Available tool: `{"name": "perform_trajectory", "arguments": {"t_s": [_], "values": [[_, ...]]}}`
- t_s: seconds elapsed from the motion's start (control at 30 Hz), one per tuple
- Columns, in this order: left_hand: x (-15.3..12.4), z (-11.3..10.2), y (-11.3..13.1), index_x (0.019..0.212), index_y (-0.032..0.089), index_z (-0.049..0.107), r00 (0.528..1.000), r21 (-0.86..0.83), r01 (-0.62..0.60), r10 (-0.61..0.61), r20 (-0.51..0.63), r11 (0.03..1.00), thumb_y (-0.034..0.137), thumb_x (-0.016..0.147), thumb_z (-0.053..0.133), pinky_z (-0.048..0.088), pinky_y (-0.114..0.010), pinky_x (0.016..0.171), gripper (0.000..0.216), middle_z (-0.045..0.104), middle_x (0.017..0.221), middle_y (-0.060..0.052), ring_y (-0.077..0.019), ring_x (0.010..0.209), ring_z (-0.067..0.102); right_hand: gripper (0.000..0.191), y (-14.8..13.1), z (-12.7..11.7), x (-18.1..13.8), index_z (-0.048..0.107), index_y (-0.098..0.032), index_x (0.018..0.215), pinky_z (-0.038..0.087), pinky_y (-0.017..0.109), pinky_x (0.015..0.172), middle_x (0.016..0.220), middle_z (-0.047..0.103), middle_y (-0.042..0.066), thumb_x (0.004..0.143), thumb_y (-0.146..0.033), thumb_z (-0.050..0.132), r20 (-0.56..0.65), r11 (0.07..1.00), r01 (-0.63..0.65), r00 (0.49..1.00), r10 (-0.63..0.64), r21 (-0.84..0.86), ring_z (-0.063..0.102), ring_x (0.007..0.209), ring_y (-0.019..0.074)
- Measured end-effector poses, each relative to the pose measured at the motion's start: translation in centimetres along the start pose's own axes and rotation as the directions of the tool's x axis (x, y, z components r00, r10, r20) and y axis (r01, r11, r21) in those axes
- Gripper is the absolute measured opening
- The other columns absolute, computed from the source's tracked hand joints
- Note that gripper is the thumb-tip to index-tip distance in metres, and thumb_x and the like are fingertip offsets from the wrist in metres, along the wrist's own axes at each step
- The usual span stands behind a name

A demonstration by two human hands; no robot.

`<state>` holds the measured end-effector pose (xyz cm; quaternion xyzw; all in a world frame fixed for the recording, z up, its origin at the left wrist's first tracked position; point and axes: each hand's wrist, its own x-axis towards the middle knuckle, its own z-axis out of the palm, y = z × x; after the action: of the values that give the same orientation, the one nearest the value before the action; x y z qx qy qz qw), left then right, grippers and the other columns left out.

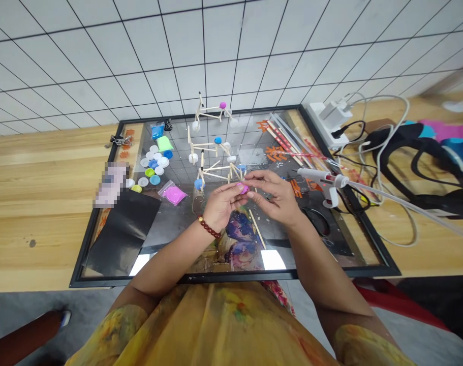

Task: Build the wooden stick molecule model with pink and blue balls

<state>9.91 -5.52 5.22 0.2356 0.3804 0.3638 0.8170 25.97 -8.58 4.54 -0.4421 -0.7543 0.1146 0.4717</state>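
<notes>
My left hand [221,203] and my right hand [273,195] meet over a glass-topped frame [113,277] on the wooden table. Together they pinch a small piece of pink clay [243,188] between their fingertips. A beaded bracelet sits on my left wrist. Just beyond my hands stand three stick models [216,152] made of thin wooden sticks with bottle caps and clay blobs at the joints. A loose wooden stick [257,230] lies under my right hand.
Several bottle caps [154,165], bags of blue, green and pink clay [173,194], a black sheet [122,231] lie left. A white glue gun [325,179], a bundle of sticks [284,140], a power strip [330,119] and cables lie right.
</notes>
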Motion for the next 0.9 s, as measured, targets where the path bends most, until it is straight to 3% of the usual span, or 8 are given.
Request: {"name": "perform_trajectory", "arguments": {"t_s": [0.17, 0.33, 0.53, 0.67, 0.77, 0.9], "values": [[-0.2, 0.2, 0.2, 0.085, 0.015, 0.070, 0.999, -0.026, -0.017, 0.016, -0.032, 1.000, 0.021, 0.061, 0.082, 0.052, -0.026, 0.075, 0.028, 0.073, 0.074, -0.003, -0.0134, 0.071, 0.069, 0.044, 0.4, 0.6, -0.2, 0.064, -0.027, 0.124, 0.055, 0.043, 0.090, 0.116, 0.067, 0.010, 0.081, -0.025, 0.070, -0.072, 0.994, 0.058, 0.995, -0.065, -0.095, 0.065, 0.106, 0.0244], [-0.3, 0.3, 0.2, 0.081, 0.015, 0.068, 0.998, -0.084, -0.032, 0.028, -0.054, 0.996, 0.018, 0.057, 0.083, 0.053, -0.028, 0.076, 0.028, 0.072, 0.075, -0.001, -0.0114, 0.067, 0.067, 0.029, 0.6, 0.9, -0.5, 0.070, -0.030, 0.109, 0.056, 0.040, 0.084, 0.112, 0.069, 0.007, 0.081, -0.022, 0.070, -0.119, 0.987, 0.073, 0.989, -0.091, -0.146, 0.067, 0.098, 0.0219], [-0.4, 0.4, -0.1, 0.085, 0.015, 0.074, 0.994, -0.032, -0.100, 0.099, -0.043, 0.994, 0.021, 0.057, 0.084, 0.052, -0.031, 0.084, 0.030, 0.074, 0.078, -0.003, -0.0133, 0.073, 0.069, 0.014, 0.2, 0.9, -0.4, 0.070, -0.026, 0.096, 0.053, 0.040, 0.084, 0.103, 0.071, 0.006, 0.083, -0.021, 0.067, -0.147, 0.973, 0.040, 0.986, -0.075, -0.225, 0.067, 0.095, 0.0215], [-0.5, 0.4, -0.5, 0.088, 0.017, 0.075, 0.990, -0.007, -0.138, 0.138, 0.003, 0.990, 0.025, 0.055, 0.086, 0.053, -0.033, 0.083, 0.035, 0.074, 0.080, -0.003, -0.0151, 0.075, 0.069, 0.008, -0.2, 1.1, -0.3, 0.070, -0.023, 0.090, 0.053, 0.039, 0.085, 0.102, 0.069, 0.006, 0.084, -0.022, 0.065, -0.205, 0.988, -0.072, 0.978, 0.043, -0.136, 0.067, 0.094, 0.0213], [-0.4, 0.4, -0.6, 0.086, 0.017, 0.075, 0.983, 0.011, -0.182, 0.182, -0.008, 0.983, 0.026, 0.051, 0.089, 0.053, -0.031, 0.077, 0.038, 0.075, 0.079, -0.003, -0.0145, 0.072, 0.069, 0.007, -0.3, 1.1, -0.1, 0.070, -0.023, 0.088, 0.053, 0.038, 0.086, 0.099, 0.069, 0.006, 0.087, -0.024, 0.063, -0.196, 0.985, -0.170, 0.965, 0.173, 0.034, 0.066, 0.094, 0.0199], [-0.4, 0.5, -0.5, 0.082, 0.016, 0.076, 0.984, 0.024, -0.176, 0.177, -0.032, 0.984, 0.029, 0.051, 0.089, 0.053, -0.029, 0.072, 0.036, 0.075, 0.075, -0.004, -0.0147, 0.068, 0.070, 0.016, -0.3, 1.3, 0.0, 0.070, -0.025, 0.102, 0.054, 0.038, 0.085, 0.101, 0.068, 0.005, 0.087, -0.028, 0.064, -0.219, 0.966, -0.218, 0.944, 0.245, 0.142, 0.066, 0.092, 0.0190]]}}
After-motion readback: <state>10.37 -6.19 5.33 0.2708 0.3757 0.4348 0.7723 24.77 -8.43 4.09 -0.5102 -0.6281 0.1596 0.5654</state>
